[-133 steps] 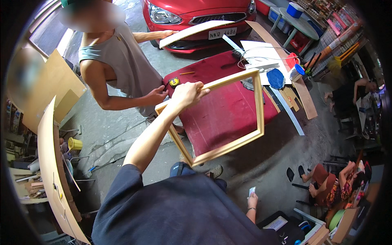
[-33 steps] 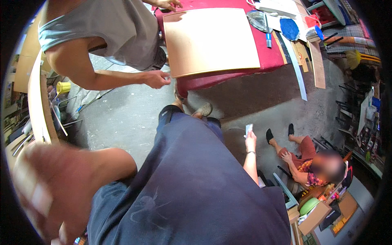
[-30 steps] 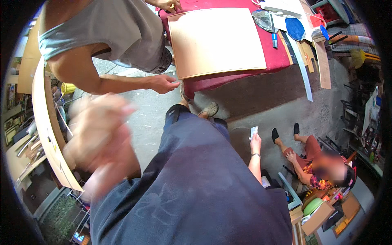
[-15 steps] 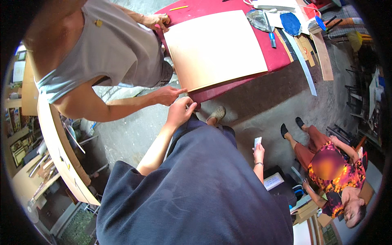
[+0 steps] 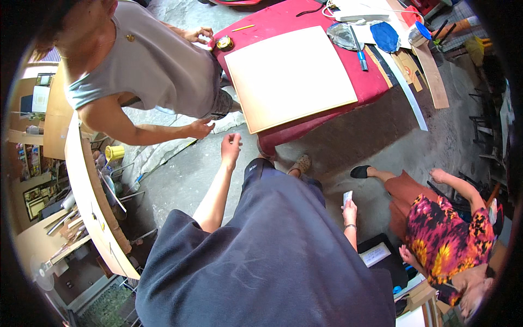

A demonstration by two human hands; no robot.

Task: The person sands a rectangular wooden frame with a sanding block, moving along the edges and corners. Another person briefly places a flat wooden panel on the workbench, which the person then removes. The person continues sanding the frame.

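Observation:
My left hand (image 5: 230,150) is raised beside the near-left corner of the table, its fingers curled together; whatever they may hold is too small to make out. Low on the right, my right hand (image 5: 350,213) grips a small whitish flat piece (image 5: 347,197), perhaps a packet or folded paper. A large pale board (image 5: 291,79) lies flat on the red-covered table (image 5: 368,82), apart from both my hands. At its far-left corner sits a round tape measure (image 5: 224,43), near a co-worker's hand (image 5: 199,35). That person's other hand (image 5: 201,128) hangs just left of mine.
A yellow pencil (image 5: 243,28), a blue-handled tool (image 5: 362,59) and a blue pad (image 5: 385,37) lie on the table. Long strips (image 5: 409,95) stick out over its right edge. Another person in a patterned top (image 5: 441,229) is at the right. A curved panel (image 5: 90,201) stands left.
My left hand and the co-worker's near hand have come away from the board's corner and apart. The co-worker's far hand has lifted off, and the tape measure now shows. The other person has shifted.

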